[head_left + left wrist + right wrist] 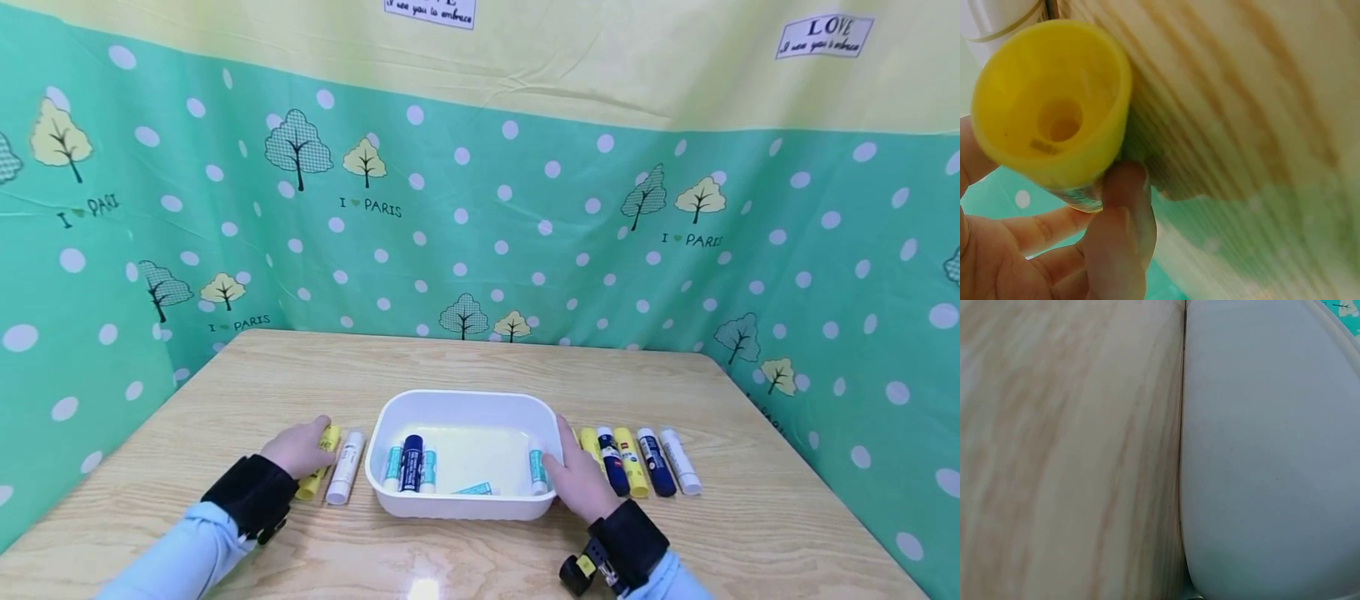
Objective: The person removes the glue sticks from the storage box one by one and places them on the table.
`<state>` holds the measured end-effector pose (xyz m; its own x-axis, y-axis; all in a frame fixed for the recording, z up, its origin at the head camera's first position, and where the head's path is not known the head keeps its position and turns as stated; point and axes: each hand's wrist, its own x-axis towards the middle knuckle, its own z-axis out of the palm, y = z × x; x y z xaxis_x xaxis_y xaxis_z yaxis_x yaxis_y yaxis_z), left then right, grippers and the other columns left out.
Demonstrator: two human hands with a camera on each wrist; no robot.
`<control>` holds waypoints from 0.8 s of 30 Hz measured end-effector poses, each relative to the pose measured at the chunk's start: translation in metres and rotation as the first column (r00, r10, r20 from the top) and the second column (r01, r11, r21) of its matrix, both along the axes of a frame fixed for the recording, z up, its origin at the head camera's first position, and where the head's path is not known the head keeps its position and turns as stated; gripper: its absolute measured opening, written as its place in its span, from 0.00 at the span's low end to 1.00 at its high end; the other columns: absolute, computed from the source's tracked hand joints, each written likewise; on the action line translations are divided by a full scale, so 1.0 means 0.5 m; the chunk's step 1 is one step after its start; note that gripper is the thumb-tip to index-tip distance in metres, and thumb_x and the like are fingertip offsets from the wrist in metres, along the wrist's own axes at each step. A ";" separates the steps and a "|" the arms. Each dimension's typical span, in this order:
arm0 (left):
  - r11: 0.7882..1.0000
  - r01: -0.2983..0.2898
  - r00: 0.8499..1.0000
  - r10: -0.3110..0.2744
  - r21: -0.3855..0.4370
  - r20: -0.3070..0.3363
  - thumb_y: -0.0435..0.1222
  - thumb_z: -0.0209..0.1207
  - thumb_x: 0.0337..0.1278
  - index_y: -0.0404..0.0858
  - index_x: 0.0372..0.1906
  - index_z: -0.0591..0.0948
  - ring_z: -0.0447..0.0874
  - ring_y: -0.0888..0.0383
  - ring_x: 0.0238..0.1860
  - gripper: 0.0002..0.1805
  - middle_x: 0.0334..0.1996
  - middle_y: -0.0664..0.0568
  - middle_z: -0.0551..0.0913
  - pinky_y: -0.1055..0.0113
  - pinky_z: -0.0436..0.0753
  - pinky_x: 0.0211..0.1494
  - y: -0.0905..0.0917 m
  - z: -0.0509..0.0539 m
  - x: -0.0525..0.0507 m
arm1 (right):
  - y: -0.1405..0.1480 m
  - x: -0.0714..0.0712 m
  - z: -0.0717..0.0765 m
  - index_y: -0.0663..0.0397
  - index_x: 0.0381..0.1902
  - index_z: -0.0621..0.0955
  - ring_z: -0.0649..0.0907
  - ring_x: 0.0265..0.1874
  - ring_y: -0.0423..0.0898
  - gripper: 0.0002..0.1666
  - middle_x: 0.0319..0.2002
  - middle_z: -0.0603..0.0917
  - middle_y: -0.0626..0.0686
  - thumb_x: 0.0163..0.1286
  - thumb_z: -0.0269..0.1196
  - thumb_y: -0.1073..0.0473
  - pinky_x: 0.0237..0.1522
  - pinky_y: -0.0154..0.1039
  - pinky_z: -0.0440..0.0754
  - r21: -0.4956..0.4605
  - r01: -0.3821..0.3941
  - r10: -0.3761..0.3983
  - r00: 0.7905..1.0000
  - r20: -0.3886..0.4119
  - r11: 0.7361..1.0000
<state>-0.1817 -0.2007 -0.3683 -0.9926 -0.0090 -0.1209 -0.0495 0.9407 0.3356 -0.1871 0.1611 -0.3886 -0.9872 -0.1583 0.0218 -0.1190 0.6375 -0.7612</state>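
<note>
At the table's left, my left hand [300, 447] holds a yellow glue stick [310, 487] between thumb and fingers. The left wrist view shows the hollow end of this yellow glue stick [1094, 75] close up, with fingers [1125, 219] around its far part. A white glue stick [346, 468] lies just right of it, beside a white plastic tub [465, 507]. My right hand [583, 477] grips the tub's right wall, thumb over the rim. Inside lie a navy glue stick [411, 463] and several small teal-and-white glue sticks [537, 472].
Right of the tub, several glue sticks lie in a row: yellow, a navy one [612, 463] and a white one [680, 462] at the end. They rest on a wooden table [480, 364]. A patterned green curtain [480, 200] hangs behind and on both sides.
</note>
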 end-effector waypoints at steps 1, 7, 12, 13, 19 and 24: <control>1.000 0.000 1.000 0.000 0.004 -0.002 0.37 0.54 0.42 0.22 0.56 0.60 0.71 0.53 0.24 0.34 0.36 0.33 0.73 0.68 0.68 0.22 0.000 0.000 0.001 | 0.000 0.000 0.000 0.53 0.66 0.45 0.76 0.42 0.49 0.36 0.59 0.63 0.65 0.63 0.46 0.57 0.35 0.38 0.75 0.001 0.001 -0.001 1.000 0.000 1.000; 1.000 -0.014 1.000 0.014 0.020 0.010 0.38 0.54 0.44 0.23 0.57 0.58 0.70 0.55 0.22 0.35 0.36 0.34 0.73 0.68 0.68 0.21 0.003 -0.001 0.007 | -0.001 0.003 0.003 0.55 0.66 0.45 0.74 0.48 0.51 0.36 0.60 0.62 0.64 0.63 0.46 0.57 0.45 0.46 0.73 0.023 0.007 -0.007 1.000 -0.024 1.000; 1.000 -0.016 1.000 0.016 0.014 0.011 0.39 0.54 0.45 0.23 0.57 0.59 0.70 0.55 0.23 0.35 0.37 0.33 0.74 0.68 0.67 0.22 0.004 0.000 0.012 | -0.001 0.002 0.003 0.56 0.66 0.46 0.72 0.51 0.52 0.36 0.59 0.62 0.64 0.63 0.45 0.58 0.51 0.51 0.68 0.034 0.014 -0.013 0.999 -0.035 0.999; 1.000 -0.014 1.000 0.014 0.014 0.011 0.40 0.54 0.46 0.23 0.57 0.59 0.70 0.55 0.23 0.35 0.37 0.33 0.74 0.68 0.67 0.22 0.004 0.000 0.013 | -0.001 0.002 0.002 0.56 0.66 0.46 0.72 0.51 0.52 0.36 0.59 0.62 0.64 0.63 0.45 0.58 0.51 0.51 0.68 0.035 0.015 -0.014 0.999 -0.034 0.999; 1.000 -0.010 1.000 0.010 0.023 0.015 0.40 0.53 0.46 0.23 0.57 0.58 0.70 0.55 0.23 0.35 0.36 0.34 0.74 0.68 0.67 0.22 0.001 0.000 0.014 | -0.002 0.002 0.001 0.57 0.66 0.45 0.72 0.51 0.52 0.36 0.60 0.62 0.64 0.63 0.45 0.58 0.51 0.51 0.68 0.034 0.012 -0.011 0.999 -0.032 0.999; 1.000 -0.010 1.000 0.009 0.026 0.021 0.41 0.53 0.47 0.22 0.57 0.57 0.70 0.55 0.22 0.35 0.34 0.36 0.74 0.68 0.68 0.22 -0.001 -0.001 0.013 | -0.001 0.000 0.000 0.55 0.66 0.45 0.72 0.51 0.52 0.36 0.60 0.62 0.64 0.63 0.45 0.57 0.51 0.50 0.69 0.032 0.007 -0.007 1.000 -0.028 0.999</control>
<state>-0.1753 -0.2015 -0.3686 -0.9898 -0.0151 -0.1418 -0.0657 0.9310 0.3592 -0.1869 0.1607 -0.3886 -0.9873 -0.1525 0.0448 -0.1357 0.6622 -0.7369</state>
